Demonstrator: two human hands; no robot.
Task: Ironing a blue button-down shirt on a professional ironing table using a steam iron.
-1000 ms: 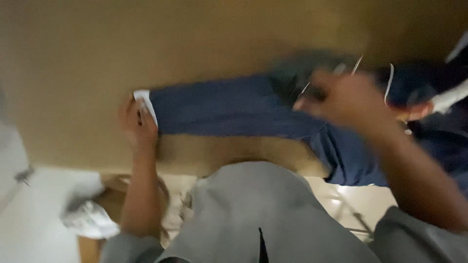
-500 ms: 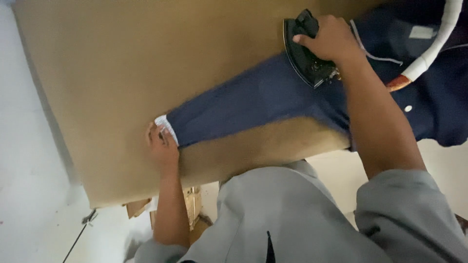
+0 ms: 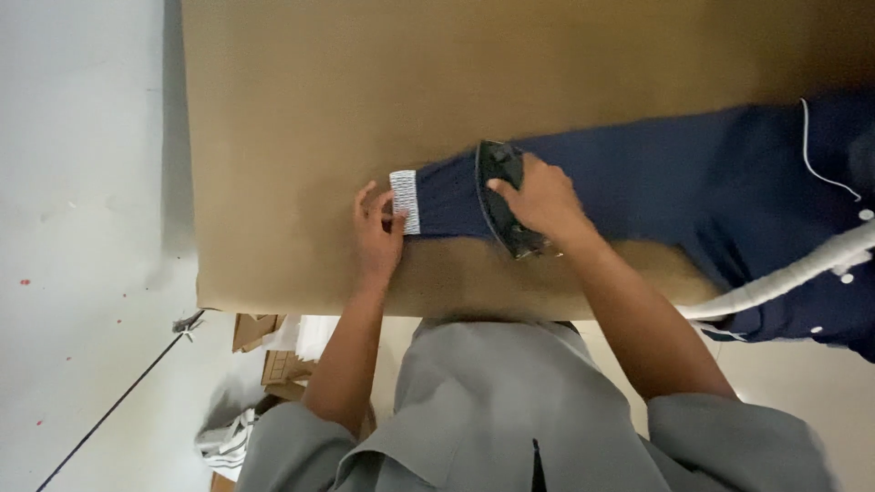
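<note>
Right hand (image 3: 540,199) on iron (image 3: 504,196), left hand (image 3: 377,228) at cuff (image 3: 405,201)

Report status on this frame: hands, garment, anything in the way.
Left hand pins the white cuff flat. Right hand grips the iron on the navy sleeve. White cord trails right, clear of the iron.

I see matt navy cloth sleeve (image 3: 638,178), ribbed white knit cuff (image 3: 404,201), glossy dark iron (image 3: 503,210), felt-like tan bench (image 3: 365,100).

Tan padded desk (image 3: 365,82), pale grey floor (image 3: 82,228) at left, cardboard boxes (image 3: 264,351) beneath desk edge, dim lighting
</note>
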